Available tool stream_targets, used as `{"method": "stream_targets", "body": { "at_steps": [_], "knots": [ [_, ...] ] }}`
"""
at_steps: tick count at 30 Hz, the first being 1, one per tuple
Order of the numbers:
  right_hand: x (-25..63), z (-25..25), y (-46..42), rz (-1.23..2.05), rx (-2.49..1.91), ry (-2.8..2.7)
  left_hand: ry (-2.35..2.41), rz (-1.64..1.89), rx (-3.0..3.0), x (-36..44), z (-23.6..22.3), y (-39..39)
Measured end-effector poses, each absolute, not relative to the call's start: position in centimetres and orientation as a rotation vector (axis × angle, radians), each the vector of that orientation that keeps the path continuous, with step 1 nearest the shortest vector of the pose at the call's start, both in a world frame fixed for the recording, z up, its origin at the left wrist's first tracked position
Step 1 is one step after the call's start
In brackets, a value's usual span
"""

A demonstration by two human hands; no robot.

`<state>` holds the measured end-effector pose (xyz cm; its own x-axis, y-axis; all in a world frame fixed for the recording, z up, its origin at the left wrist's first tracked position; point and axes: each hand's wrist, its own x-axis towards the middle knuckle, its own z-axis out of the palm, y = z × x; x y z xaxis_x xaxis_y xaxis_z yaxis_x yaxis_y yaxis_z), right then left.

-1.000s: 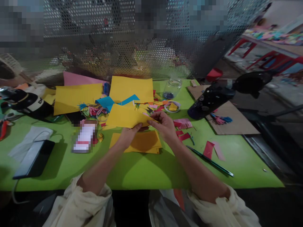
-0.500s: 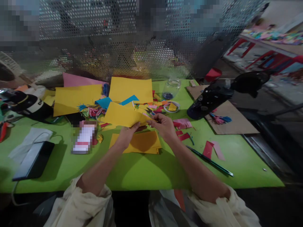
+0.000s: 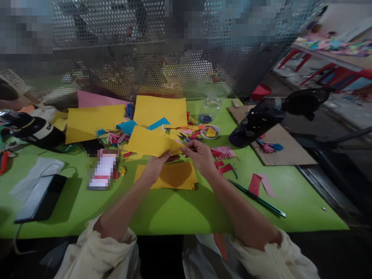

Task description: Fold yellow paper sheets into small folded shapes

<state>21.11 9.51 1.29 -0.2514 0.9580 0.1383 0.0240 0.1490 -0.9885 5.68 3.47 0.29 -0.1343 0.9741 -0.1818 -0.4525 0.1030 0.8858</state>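
Observation:
Both my hands hold one yellow paper sheet a little above the green table. My left hand pinches its near edge from below, thumb on top. My right hand pinches the sheet's right corner, fingers closed. Under the hands a stack of yellow-orange sheets lies flat on the table. Beyond the held sheet lie two more large yellow sheets, blue scraps and a heap of small coloured cuttings.
A dark phone lies at the left on white paper. A green pencil and pink strips lie at the right. A black device rests on cardboard. A glass jar stands near the perforated metal screen.
The held yellow sheet has shifted slightly to the left and its right tip has been drawn in under my right fingers. Both hands stay in nearly the same place.

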Motion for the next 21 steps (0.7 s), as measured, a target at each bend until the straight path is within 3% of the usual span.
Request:
{"method": "stream_targets", "body": {
  "at_steps": [21],
  "knots": [
    [21.1,1.3,9.4,1.313,-1.057,-1.594,1.230,1.330,0.926,4.6,-0.6,4.2]
  ]
}}
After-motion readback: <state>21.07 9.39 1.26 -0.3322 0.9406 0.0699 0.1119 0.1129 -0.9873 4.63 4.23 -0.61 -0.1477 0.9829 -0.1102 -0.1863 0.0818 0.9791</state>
